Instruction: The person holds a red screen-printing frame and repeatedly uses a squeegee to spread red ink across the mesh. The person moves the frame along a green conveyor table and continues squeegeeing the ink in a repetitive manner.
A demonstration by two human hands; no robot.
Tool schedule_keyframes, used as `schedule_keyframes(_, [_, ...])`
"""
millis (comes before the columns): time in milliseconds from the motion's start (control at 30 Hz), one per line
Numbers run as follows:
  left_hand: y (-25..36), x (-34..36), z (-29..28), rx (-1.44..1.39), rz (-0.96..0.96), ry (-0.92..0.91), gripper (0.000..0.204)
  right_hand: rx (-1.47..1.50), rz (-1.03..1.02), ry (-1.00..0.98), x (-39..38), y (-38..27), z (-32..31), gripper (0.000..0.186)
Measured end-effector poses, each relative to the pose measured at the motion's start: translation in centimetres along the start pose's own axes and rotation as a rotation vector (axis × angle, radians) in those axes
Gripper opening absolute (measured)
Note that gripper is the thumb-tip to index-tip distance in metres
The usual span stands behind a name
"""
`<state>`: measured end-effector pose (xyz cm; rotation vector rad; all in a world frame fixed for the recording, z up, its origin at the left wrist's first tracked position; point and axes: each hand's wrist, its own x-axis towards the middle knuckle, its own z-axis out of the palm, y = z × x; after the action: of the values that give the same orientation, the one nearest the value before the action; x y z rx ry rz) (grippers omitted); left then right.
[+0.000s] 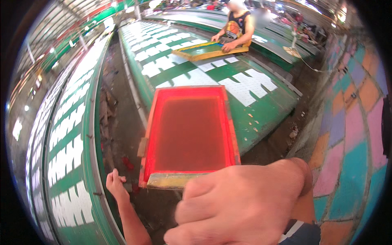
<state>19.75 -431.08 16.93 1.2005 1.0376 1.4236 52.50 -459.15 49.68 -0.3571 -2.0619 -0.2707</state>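
Green tbl (271, 112) | red frame (155, 134) w/ brownish panel (192, 134) | L hand (116, 184) loosely closed | R hand (241, 204) curled, grip unclear

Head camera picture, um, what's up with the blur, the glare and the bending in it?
In the head view, the right hand, close to the lens, looks soft; in the head view, bright lights glare along the top, and white pieces far down the left-side table wash out; in the head view, that table's edges bow toward the black rim.
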Motion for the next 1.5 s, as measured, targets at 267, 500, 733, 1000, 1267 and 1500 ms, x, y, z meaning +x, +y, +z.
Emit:
schedule_keyframes(267, [-4.3,2.8,0.8,0.106,-0.141,-0.082,0.013,0.183,0.287,0.039,-3.7,-2.4,-1.4,0.016])
schedule_keyframes(500, [-10.5,7.0,8.0,0.528,-0.120,-0.319,0.081,-0.555,1.583,0.804,-27.2,-5.0,3.3,0.049])
schedule_keyframes(733, [-15.4,11.1,12.5,0.508,-0.156,-0.532,0.048,-0.398,2.058,0.865,-42.7,-10.1,11.5,0.057])
schedule_keyframes(1000, [-13.9,8.6,11.6,0.375,-0.274,-0.488,0.044,0.078,1.906,1.123,-44.0,-8.9,10.9,0.053])
schedule_keyframes(1267, [-6.8,5.4,12.4,0.274,-0.115,-0.433,0.052,0.380,1.670,1.271,-43.6,-9.3,7.3,0.061])
schedule_keyframes(1500, [-2.5,-2.2,21.3,0.064,-0.069,-0.253,0.059,0.351,1.561,1.100,-47.1,-5.7,-7.6,0.063])
